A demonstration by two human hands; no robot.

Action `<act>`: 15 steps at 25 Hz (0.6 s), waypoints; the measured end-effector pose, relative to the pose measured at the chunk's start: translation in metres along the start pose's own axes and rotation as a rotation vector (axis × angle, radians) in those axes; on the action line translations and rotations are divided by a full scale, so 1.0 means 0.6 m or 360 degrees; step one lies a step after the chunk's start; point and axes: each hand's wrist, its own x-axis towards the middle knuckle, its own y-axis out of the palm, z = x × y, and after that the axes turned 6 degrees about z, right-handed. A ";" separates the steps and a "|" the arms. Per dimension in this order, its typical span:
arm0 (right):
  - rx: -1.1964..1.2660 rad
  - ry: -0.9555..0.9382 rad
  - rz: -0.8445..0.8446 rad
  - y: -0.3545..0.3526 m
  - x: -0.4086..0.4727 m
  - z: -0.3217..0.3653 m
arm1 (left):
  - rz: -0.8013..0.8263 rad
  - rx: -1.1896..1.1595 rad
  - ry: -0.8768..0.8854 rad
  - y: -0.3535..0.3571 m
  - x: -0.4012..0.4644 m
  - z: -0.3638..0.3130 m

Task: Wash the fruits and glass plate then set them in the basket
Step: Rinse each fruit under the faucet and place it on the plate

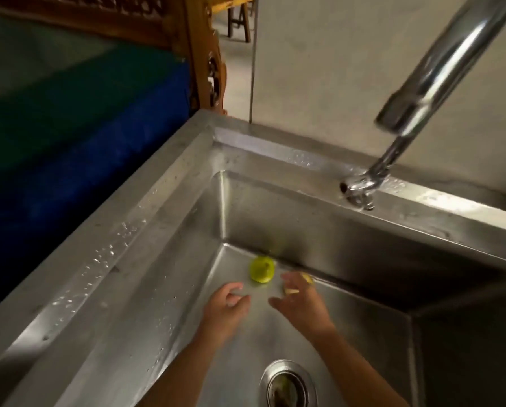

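Note:
A small green fruit (262, 269) lies on the floor of the steel sink (163, 230), close to the far wall. My left hand (227, 306) hovers just below and left of it, fingers curled and apart, holding nothing. My right hand (300, 304) reaches in from the right, fingers spread. A yellowish bit (306, 279) shows beyond its fingers; the blur hides whether the hand touches it. No glass plate or basket is in view.
The drain (288, 383) sits near the bottom of the basin. A chrome tap (439, 71) arches over from the upper right, its base (360, 189) on the back rim. A blue mattress (84, 127) and carved wooden frame (205, 54) lie left of the sink.

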 end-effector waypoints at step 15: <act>0.0031 0.0131 -0.0108 0.078 0.130 -0.041 | -0.0028 -0.0701 -0.0183 0.036 0.129 0.030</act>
